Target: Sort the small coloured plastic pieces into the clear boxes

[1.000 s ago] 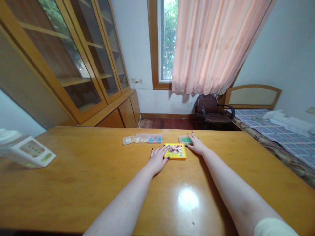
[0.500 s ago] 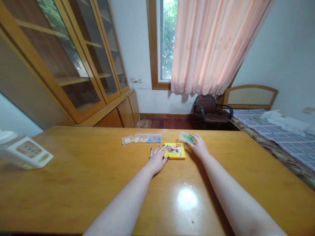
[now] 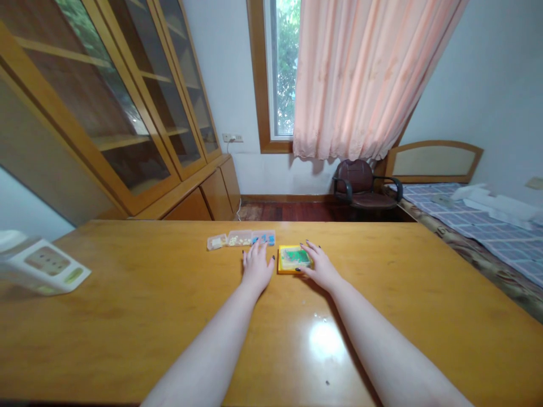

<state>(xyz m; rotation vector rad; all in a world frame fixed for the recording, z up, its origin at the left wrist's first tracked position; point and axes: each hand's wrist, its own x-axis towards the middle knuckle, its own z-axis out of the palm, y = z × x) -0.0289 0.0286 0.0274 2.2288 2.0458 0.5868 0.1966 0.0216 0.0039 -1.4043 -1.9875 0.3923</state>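
Note:
A clear plastic case with green pieces (image 3: 293, 258) lies on top of the yellow box (image 3: 283, 272), covering most of its printed face. My right hand (image 3: 323, 268) grips the case's right side between thumb and fingers. To the left, my left hand (image 3: 258, 267) has its fingers spread, holding nothing. Its fingertips are at the near edge of a clear case with blue pieces (image 3: 268, 238) and partly hide it. Beside that case, further left, sit a clear case with pale pieces (image 3: 240, 239) and a small clear container with something white inside (image 3: 217, 242).
A white and clear plastic container (image 3: 46, 265) stands at the table's left edge. Beyond the wooden table (image 3: 127, 316) are a glass-door cabinet (image 3: 139, 102), a brown armchair (image 3: 358, 183) and a bed (image 3: 466, 212).
My right hand has brought the case with green pieces left and nearer, onto the yellow box. My left hand has come off the box and shifted left toward the case with blue pieces.

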